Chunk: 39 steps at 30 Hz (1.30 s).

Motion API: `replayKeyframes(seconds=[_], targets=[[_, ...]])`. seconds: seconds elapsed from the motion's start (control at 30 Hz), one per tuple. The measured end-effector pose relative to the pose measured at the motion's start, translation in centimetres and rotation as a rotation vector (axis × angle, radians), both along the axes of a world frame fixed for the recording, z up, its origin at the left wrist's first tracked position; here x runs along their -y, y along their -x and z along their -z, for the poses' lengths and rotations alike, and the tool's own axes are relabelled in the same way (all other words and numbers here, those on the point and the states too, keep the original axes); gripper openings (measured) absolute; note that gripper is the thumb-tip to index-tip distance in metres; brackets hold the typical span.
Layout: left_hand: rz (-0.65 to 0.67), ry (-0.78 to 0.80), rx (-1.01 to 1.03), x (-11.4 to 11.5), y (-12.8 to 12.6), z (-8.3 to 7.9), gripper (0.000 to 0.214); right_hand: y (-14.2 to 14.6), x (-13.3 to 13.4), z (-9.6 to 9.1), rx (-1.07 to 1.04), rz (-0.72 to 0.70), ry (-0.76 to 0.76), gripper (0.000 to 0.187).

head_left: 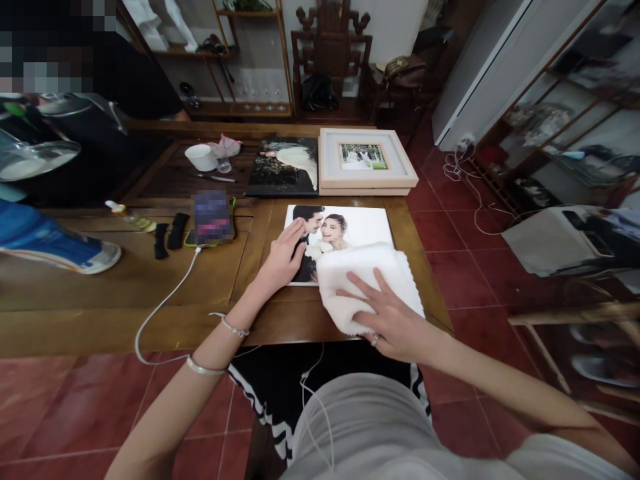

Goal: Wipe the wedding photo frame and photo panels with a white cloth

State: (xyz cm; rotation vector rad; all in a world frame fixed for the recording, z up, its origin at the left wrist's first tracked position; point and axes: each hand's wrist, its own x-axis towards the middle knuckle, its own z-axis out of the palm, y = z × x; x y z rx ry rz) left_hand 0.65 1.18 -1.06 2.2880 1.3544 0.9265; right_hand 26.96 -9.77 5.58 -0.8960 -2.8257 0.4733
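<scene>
Two pictures lie side by side on the far part of the wooden table [200, 283]: a dark picture [285, 172] on the left and a thick pale frame [331, 157] on the right. Just on the near side of them, a white photo [367, 221] of two people lies flat near the table's right end. A fluffy white cloth [360, 259] covers the photo's near right corner and hides that part.

To the left there is a phone [214, 219] with a white cord [150, 307] plugged into it. Two small black things [177, 231] lie just beside the phone, and a little bottle [136, 220] is farther left. A blue and white thing [55, 230] sits at the left side. A white cup [201, 159] and a crumpled pink bag [227, 145] are on the far side of the phone. None of these blocks the hands.

The left hand [283, 261] is not holding anything. Its fingers are straight and rest on the left side of the photo, pointing away. The right hand [393, 319] lies on top of the cloth, fingers spread wide and not clenched. Its arm comes in from the near right.
</scene>
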Motion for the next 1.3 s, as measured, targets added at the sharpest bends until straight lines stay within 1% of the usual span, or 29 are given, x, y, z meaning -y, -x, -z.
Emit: replayKeyframes(seconds=[0.03, 0.1, 0.17, 0.33, 0.4, 0.47, 0.53, 0.6, 0.67, 0.73, 0.8, 0.9, 0.97, 1.0, 1.07, 1.13, 1.2, 1.3], targets=[[0.000, 0.010, -0.003, 0.0, 0.0, 0.0, 0.047, 0.0, -0.2, 0.0, -0.003, -0.002, -0.005, 0.026], [-0.003, 0.035, -0.013, 0.0, 0.0, 0.0, 0.048, -0.3, -1.5, 0.2, -0.005, 0.014, -0.030, 0.026], [-0.007, 0.057, -0.023, 0.0, 0.0, 0.1, 0.049, -0.9, -3.8, 0.2, -0.003, 0.047, -0.057, 0.026], [0.009, 0.075, -0.029, 0.1, 0.1, 0.2, 0.051, -2.1, -11.1, 0.1, -0.034, 0.166, -0.094, 0.025], [0.012, 0.078, -0.024, 0.1, 0.1, 0.2, 0.051, -2.2, -13.6, 0.0, -0.057, 0.213, -0.105, 0.024], [0.009, 0.079, -0.016, 0.0, 0.1, 0.2, 0.050, -2.2, -15.4, -0.1, -0.083, 0.248, -0.102, 0.026], [0.002, 0.077, -0.008, 0.1, 0.1, 0.3, 0.049, -2.0, -16.3, -0.1, -0.100, 0.271, -0.097, 0.029], [-0.008, 0.072, -0.003, 0.1, 0.0, 0.3, 0.048, -1.7, -16.2, 0.2, -0.101, 0.272, -0.108, 0.029], [-0.020, 0.065, 0.000, 0.1, -0.1, 0.4, 0.048, -1.3, -14.9, 0.6, -0.077, 0.244, -0.117, 0.027], [-0.029, 0.058, 0.005, 0.1, -0.2, 0.4, 0.048, -0.7, -12.7, 0.9, -0.047, 0.208, -0.112, 0.028], [-0.029, 0.054, 0.006, 0.1, -0.2, 0.5, 0.048, 0.0, -9.8, 1.0, -0.019, 0.160, -0.097, 0.030], [-0.025, 0.055, -0.002, 0.1, -0.1, 0.5, 0.048, 1.0, -5.3, 0.7, 0.008, 0.045, -0.078, 0.031], [-0.024, 0.054, -0.006, 0.1, -0.1, 0.4, 0.049, 1.5, -3.1, 0.5, 0.014, -0.016, -0.056, 0.032], [-0.024, 0.053, -0.007, 0.1, -0.1, 0.4, 0.049, 1.7, -2.5, 0.3, 0.016, -0.036, -0.042, 0.032], [-0.024, 0.051, -0.010, 0.1, -0.1, 0.4, 0.048, 1.9, -2.2, 0.2, 0.017, -0.057, -0.022, 0.032], [-0.024, 0.047, -0.010, 0.1, -0.2, 0.4, 0.048, 1.9, -3.1, 0.2, 0.014, -0.058, -0.027, 0.032], [-0.022, 0.045, -0.008, 0.1, -0.2, 0.4, 0.048, 1.9, -5.0, 0.3, 0.006, -0.031, -0.052, 0.032], [-0.021, 0.049, 0.000, 0.0, -0.1, 0.5, 0.048, 2.3, -8.6, 0.5, 0.004, 0.048, -0.085, 0.035]])
